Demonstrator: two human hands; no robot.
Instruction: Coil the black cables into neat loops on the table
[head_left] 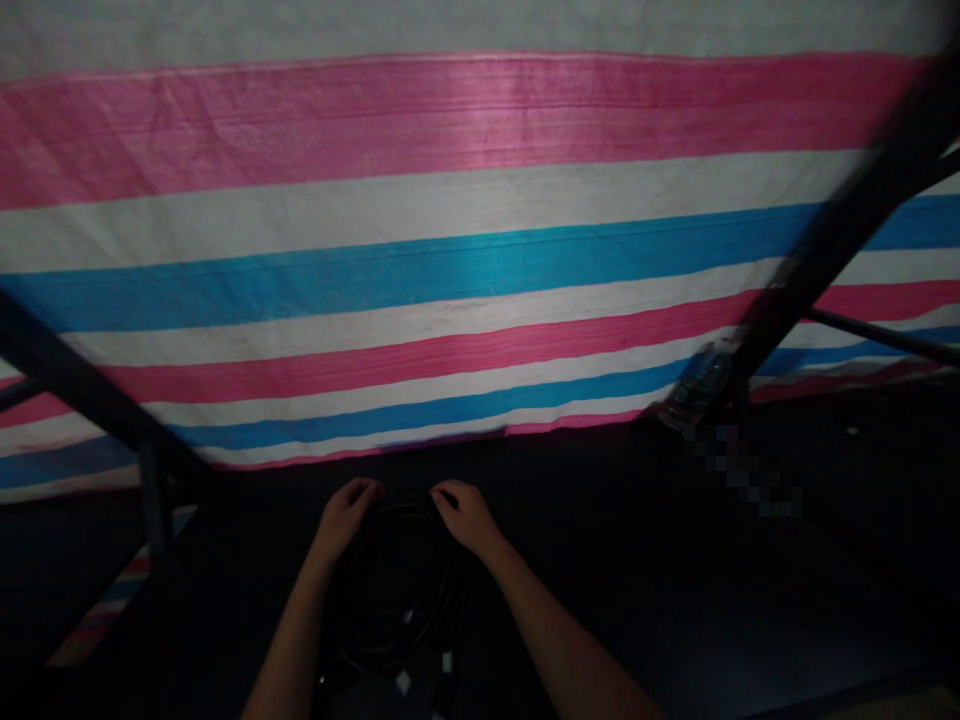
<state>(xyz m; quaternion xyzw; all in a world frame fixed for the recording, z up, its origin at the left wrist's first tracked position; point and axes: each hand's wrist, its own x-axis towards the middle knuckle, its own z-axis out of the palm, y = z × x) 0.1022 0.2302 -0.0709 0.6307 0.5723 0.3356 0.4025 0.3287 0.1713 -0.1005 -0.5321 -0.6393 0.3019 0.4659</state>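
Observation:
A coil of black cable lies on the dark surface in front of me, with light tags or connector ends showing at its near side. My left hand is closed on the far left of the coil, fingers curled inward. Across from it, my right hand grips the coil's far right, thumb and fingers brought together. The dim light hides the exact contact of the fingertips and most of the separate cable turns.
Behind the dark tabletop hangs a striped pink, white and blue tarp. Dark slanted frame bars stand at the left and right. A clear plastic bottle leans by the right bar.

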